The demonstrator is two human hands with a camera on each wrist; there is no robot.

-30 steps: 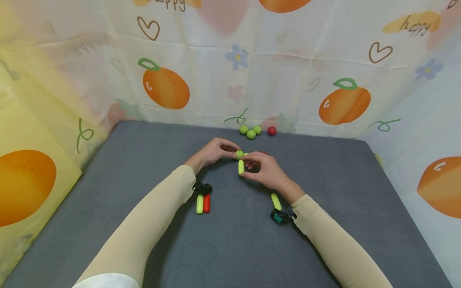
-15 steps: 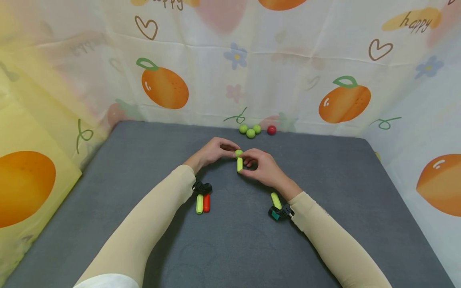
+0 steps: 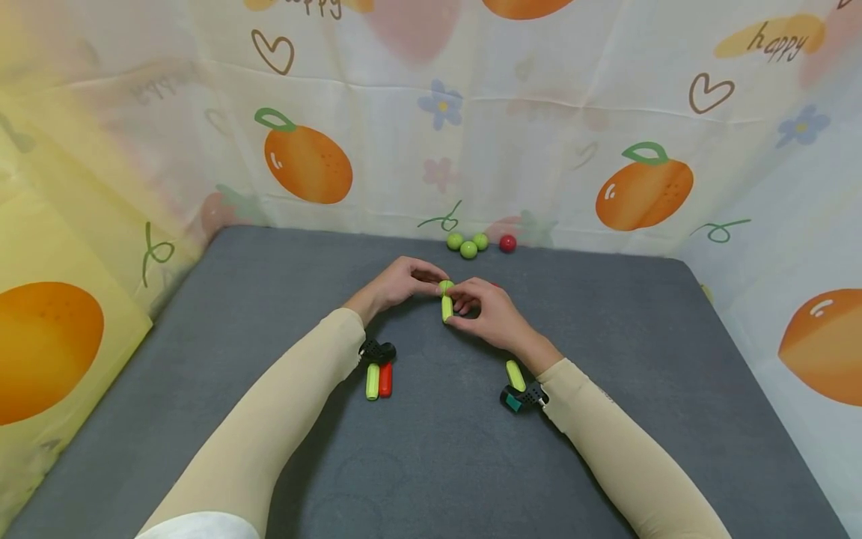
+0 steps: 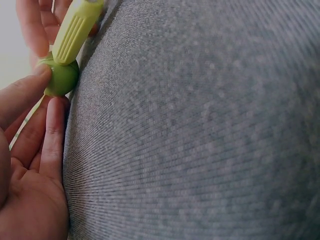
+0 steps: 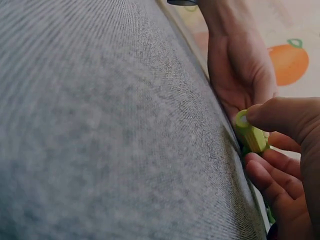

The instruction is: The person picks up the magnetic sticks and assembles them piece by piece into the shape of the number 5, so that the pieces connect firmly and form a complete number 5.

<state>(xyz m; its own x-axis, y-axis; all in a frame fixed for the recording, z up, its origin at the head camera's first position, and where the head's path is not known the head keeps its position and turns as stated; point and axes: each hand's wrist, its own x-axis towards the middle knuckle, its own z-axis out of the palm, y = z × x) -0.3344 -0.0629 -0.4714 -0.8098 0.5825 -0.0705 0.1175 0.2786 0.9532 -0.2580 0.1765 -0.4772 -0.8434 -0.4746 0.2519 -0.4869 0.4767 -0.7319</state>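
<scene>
In the head view, my left hand (image 3: 404, 283) pinches a green ball (image 3: 445, 287) between thumb and fingers, low over the table. With thumb and fingertips my right hand (image 3: 494, 313) holds a yellow-green ribbed rod (image 3: 447, 309) by its length. One end of that rod (image 4: 77, 37) meets the ball (image 4: 64, 79) in the left wrist view. The right wrist view shows my right thumb on the near end of the rod (image 5: 254, 137), which has a pale round centre. Behind the right hand a bit of something red (image 3: 496, 284) shows, mostly hidden.
At the back edge of the grey table (image 3: 431, 464) lie several green balls (image 3: 468, 250) and a red ball (image 3: 508, 243). A yellow-green rod (image 3: 373, 382) and a red rod (image 3: 385, 380) lie side by side near my left wrist. Another yellow-green rod (image 3: 515, 374) lies by my right wrist.
My right hand has shifted slightly up and left, bringing the rod closer in line with the ball. The left hand keeps its pinch on the ball and has barely moved.
</scene>
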